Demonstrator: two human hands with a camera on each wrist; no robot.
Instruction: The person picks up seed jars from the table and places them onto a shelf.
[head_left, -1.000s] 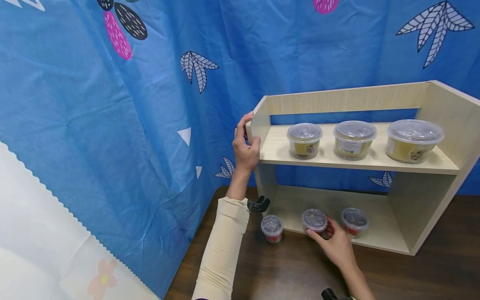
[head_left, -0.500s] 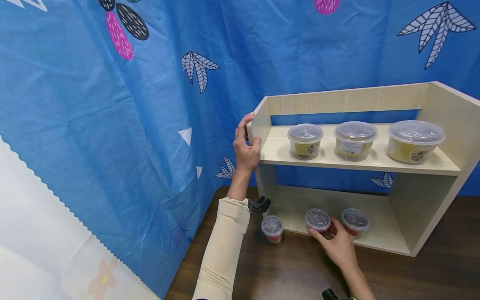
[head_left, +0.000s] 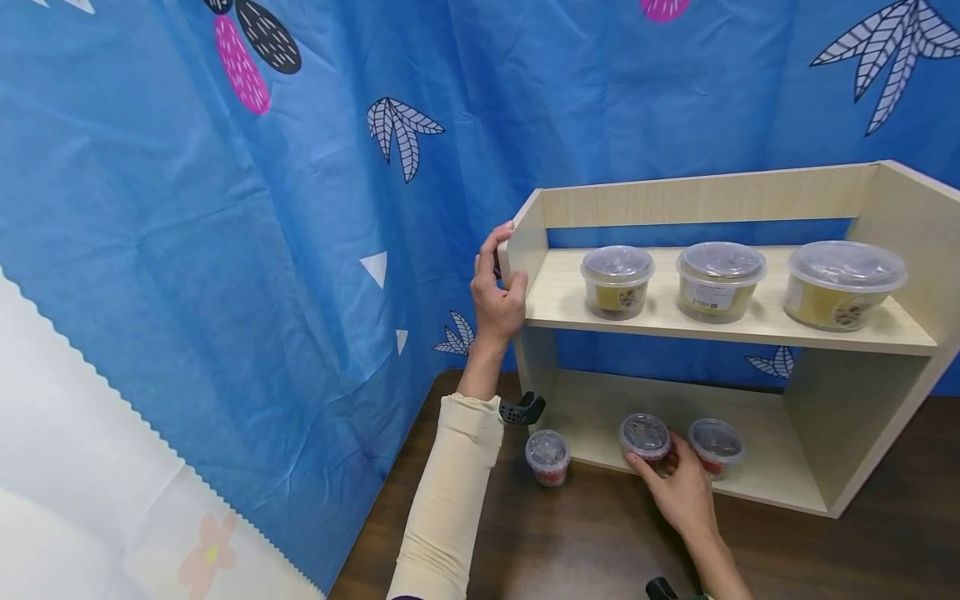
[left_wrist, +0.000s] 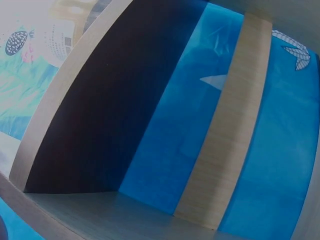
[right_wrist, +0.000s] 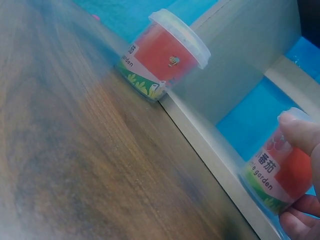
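Observation:
In the head view my left hand [head_left: 498, 292] grips the upright left side panel [head_left: 527, 242] of a pale wooden two-tier shelf. My right hand [head_left: 681, 487] holds a small clear-lidded plastic tub [head_left: 647, 433] at the front of the lower shelf board [head_left: 600, 400], thumb and fingers on opposite sides. Up close in the right wrist view, this tub [right_wrist: 272, 172] has a red label with a green base and stands over the shelf's front edge. A similar tub [head_left: 716, 446] is just right of it. Another small tub [head_left: 548, 458] stands on the table by the shelf's left front corner.
Three larger lidded tubs with yellow labels, left [head_left: 617, 283], middle [head_left: 720, 283] and right [head_left: 846, 287], line the upper board. A dark wooden table [head_left: 555, 542] carries the shelf. Blue patterned cloth [head_left: 300, 250] hangs behind and to the left.
My right hand has slid the held tub a little to the right along the lower board, towards its neighbour. My left hand keeps its grip on the panel. The head view has shifted slightly.

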